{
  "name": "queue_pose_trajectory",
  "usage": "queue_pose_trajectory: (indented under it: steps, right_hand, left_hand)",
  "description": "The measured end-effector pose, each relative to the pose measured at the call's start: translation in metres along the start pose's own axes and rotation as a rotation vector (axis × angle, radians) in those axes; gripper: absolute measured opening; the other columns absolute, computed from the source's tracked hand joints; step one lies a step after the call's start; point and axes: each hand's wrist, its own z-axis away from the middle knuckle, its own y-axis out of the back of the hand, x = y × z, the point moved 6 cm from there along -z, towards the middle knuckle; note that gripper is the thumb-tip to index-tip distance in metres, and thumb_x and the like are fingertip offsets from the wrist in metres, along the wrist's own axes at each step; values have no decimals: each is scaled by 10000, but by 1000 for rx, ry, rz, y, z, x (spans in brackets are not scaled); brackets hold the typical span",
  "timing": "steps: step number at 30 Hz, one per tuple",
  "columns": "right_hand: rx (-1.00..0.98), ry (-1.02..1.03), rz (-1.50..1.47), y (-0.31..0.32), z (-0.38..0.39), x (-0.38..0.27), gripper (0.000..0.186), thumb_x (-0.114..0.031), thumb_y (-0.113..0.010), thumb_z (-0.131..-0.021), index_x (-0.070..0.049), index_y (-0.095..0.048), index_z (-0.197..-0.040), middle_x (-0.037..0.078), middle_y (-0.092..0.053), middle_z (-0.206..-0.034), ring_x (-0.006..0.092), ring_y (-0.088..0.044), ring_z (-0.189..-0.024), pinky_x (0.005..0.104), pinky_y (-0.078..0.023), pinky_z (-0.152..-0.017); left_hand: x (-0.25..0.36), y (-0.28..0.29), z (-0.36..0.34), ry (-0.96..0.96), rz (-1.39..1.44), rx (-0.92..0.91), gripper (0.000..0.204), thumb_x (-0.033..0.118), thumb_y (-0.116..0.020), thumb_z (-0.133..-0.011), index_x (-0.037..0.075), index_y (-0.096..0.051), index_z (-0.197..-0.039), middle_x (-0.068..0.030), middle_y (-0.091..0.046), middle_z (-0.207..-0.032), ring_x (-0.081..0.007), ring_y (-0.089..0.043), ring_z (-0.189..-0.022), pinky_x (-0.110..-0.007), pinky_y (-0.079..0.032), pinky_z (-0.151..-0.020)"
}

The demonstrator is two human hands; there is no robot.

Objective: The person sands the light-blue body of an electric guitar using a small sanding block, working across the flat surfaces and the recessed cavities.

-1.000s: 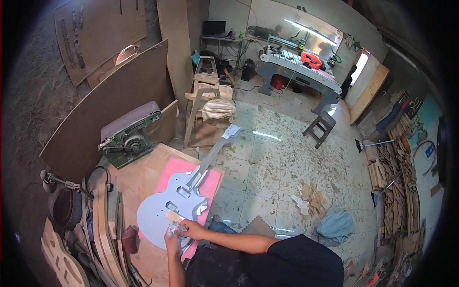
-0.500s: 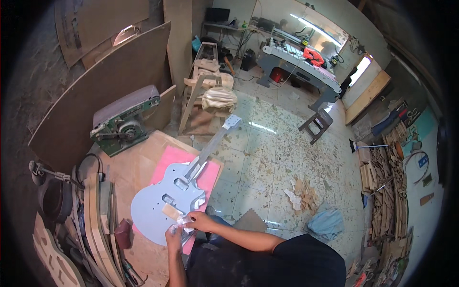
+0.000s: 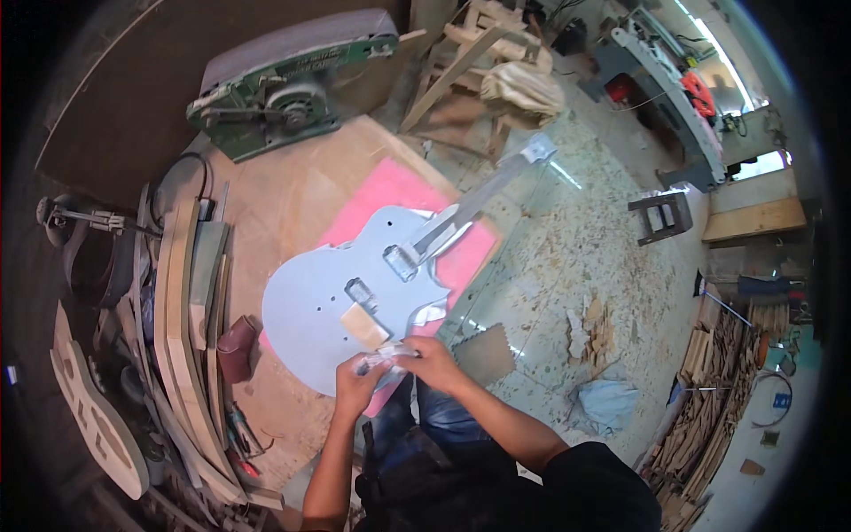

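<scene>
Head view has my left hand (image 3: 356, 383) and right hand (image 3: 434, 365) each in a narrow grip, pinching a small crumpled whitish piece (image 3: 388, 353) between them above the near edge of a pale grey guitar (image 3: 363, 257), which lies on a pink sheet (image 3: 381, 191) on the table (image 3: 292, 204). I judge the piece light, soft and easily torn, best pinched by its edges, though I cannot tell whether it is film or paper. The guitar, a tan block (image 3: 364, 326) on its face, looks stiff and fairly heavy, better held by body rim and neck (image 3: 470, 199).
</scene>
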Motion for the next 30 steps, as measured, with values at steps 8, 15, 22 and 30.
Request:
queue_pose_trajectory:
  steps: [8, 15, 22, 30]
  right_hand:
    - [571, 686, 596, 87, -64, -42, 298, 84, -700, -769, -46, -776, -1027, 110, -709, -994, 318, -684, -972, 405, -562, -849]
    - [554, 860, 727, 102, -108, -21, 350, 73, -706, -703, -46, -769, -1026, 73, -706, -1028, 315, -669, -1026, 427, -570, -915]
    - [445, 885, 810, 100, -114, -26, 320, 3, -712, -725, -66, -764, -1033, 62, -697, -1044, 305, -652, -1095, 421, -561, -961]
    - [491, 812, 787, 111, -119, -22, 332, 22, -686, -730, -56, -751, -1046, 78, -674, -1011, 320, -656, -1077, 441, -563, -973]
  left_hand:
    - [55, 98, -77, -532, -678, 524, 203, 104, -785, -884, 19, -741, -1062, -165, -730, -1095, -343, -662, -1076, -432, -504, -993]
    - [29, 112, -114, -476, -913, 611, 327, 153, -838, -841, 17, -717, -1113, -171, -671, -1168, -368, -594, -1136, -461, -457, -1010]
    - [34, 110, -114, -443, -932, 620, 274, 138, -801, -886, 18, -691, -1107, -166, -647, -1148, -361, -595, -1118, -451, -458, -1015]
    - [34, 110, -116, -445, -956, 607, 292, 148, -806, -878, 30, -689, -1118, -161, -645, -1151, -351, -590, -1124, -450, -450, -1016]
